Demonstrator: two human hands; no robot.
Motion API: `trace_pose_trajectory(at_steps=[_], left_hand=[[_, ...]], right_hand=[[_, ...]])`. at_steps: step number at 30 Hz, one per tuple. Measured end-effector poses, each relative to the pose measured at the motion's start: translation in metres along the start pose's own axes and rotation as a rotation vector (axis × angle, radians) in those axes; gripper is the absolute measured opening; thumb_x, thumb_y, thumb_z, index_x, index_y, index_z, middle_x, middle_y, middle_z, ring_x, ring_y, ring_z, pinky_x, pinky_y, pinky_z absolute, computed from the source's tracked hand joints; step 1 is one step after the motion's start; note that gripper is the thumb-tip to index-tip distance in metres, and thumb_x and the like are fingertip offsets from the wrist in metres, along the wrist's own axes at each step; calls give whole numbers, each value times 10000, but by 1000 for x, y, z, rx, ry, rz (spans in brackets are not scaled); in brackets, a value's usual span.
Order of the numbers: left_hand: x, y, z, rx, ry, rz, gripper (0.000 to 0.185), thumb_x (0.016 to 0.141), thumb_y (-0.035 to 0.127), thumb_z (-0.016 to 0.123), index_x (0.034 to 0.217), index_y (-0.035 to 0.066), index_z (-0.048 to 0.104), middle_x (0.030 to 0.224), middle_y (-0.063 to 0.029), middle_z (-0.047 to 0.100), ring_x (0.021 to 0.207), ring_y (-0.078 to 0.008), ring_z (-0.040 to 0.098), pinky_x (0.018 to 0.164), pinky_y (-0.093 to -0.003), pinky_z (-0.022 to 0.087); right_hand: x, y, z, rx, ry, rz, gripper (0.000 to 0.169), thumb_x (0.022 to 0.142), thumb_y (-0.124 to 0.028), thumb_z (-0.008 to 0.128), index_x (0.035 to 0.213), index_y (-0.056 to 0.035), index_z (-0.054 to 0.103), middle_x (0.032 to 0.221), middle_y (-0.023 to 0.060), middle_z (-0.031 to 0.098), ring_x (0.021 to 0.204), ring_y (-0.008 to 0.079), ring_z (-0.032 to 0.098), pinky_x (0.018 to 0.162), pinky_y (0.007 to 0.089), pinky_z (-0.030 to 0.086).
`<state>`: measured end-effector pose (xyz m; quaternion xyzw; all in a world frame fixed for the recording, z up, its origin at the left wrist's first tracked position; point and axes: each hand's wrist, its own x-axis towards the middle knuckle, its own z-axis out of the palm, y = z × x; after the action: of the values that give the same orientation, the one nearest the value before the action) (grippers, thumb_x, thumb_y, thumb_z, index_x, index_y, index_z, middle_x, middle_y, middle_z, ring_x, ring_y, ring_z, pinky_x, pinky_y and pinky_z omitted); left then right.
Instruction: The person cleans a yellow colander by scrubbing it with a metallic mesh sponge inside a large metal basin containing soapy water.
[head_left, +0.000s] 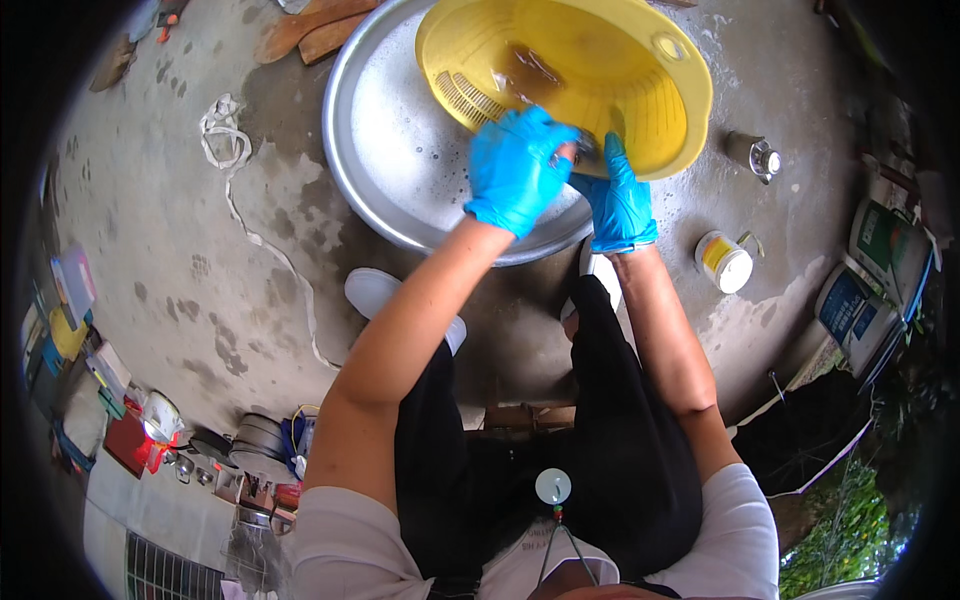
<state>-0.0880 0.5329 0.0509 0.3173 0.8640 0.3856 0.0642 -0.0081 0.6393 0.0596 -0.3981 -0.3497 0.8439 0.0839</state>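
Note:
A yellow plastic washing basin (637, 90) with drain slots is held tilted over a large round metal basin (337, 135). Brownish liquid (531, 73) lies in its bottom. Both my hands wear blue gloves. My right hand (621, 202) grips the near rim, its thumb inside and its fingers underneath. At the same rim, my left hand (521, 169) is closed around a small dark thing (589, 148), too blurred to name. Sudsy water (405, 142) with small bubbles shows in the metal basin below.
To the right, a glass jar (750, 156) and a white tub with a yellow label (724, 261) stand on wet concrete. A pale strap (259, 240) trails across the floor at left. Wooden boards (330, 37) lie beyond the metal basin; stacked pots (259, 446) stand behind left.

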Motion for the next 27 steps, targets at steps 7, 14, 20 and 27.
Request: trace_pose_trajectory(at_steps=[7,14,20,27], left_hand=[[2,7,-13,70,-43,-32,61,699,212,601,725,176,643,735,-37,566,695,-235,571,565,-382,427],[28,-17,-30,470,-114,-18,97,711,234,605,709,140,628,741,-70,580,697,-244,570,588,-372,432],[8,13,-31,37,47,-16,118,715,240,610,697,124,608,728,-68,553,704,-266,557,593,-393,431],[16,14,-41,373,-86,79,89,744,226,579,710,144,587,713,-54,533,699,-238,547,566,-369,396]], right_hand=[[3,-4,4,-59,-46,-14,454,891,-229,530,1278,-66,357,1162,134,492,998,302,558,781,444,535],[-3,0,9,-97,-27,-30,442,890,-239,533,1258,-47,380,1164,132,496,990,284,564,783,442,532],[-2,-13,12,12,-43,10,462,876,-260,550,1258,-53,391,1170,136,511,1005,301,559,808,452,512],[-10,-13,23,-149,-66,-44,448,883,-248,544,1257,-52,394,1154,126,518,996,258,566,779,426,530]])
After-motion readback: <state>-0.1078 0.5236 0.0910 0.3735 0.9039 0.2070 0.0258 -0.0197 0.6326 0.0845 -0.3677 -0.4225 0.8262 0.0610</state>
